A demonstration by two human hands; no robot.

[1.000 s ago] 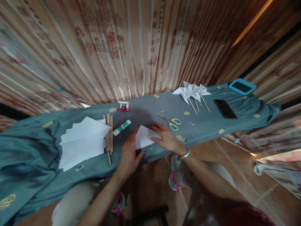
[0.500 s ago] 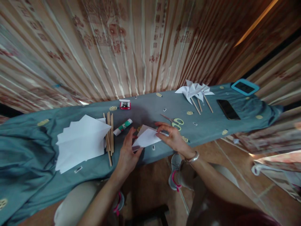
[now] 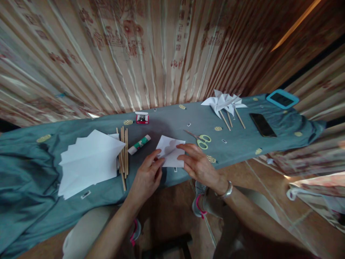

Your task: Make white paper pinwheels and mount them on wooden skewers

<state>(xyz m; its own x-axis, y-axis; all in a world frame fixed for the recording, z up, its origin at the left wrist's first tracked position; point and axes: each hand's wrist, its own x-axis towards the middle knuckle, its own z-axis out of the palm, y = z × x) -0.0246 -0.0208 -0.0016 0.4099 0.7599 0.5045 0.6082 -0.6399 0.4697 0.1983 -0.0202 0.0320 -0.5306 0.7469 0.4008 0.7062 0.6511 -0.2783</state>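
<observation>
A white sheet of paper (image 3: 170, 148) lies unfolded near the front edge of the table, which is covered with a grey-blue cloth (image 3: 242, 140). My left hand (image 3: 147, 176) pinches the sheet's left side with thumb and fingertips. My right hand (image 3: 198, 163) lies on the sheet's right part with its fingers stretched out and pressing down. A silver bangle sits on my right wrist.
Left of my hands are wooden sticks (image 3: 123, 153), a glue stick (image 3: 139, 144) and a fanned stack of white paper (image 3: 90, 162). Green-handled scissors (image 3: 201, 139) lie right of the sheet. Further back: a small red box (image 3: 142, 118), finished paper pinwheels (image 3: 223, 102), a black phone (image 3: 262, 125), a blue-framed device (image 3: 282, 98).
The folded triangle of paper has been lifted and opened out into a flat sheet. My left hand has gone from lying flat to pinching its edge.
</observation>
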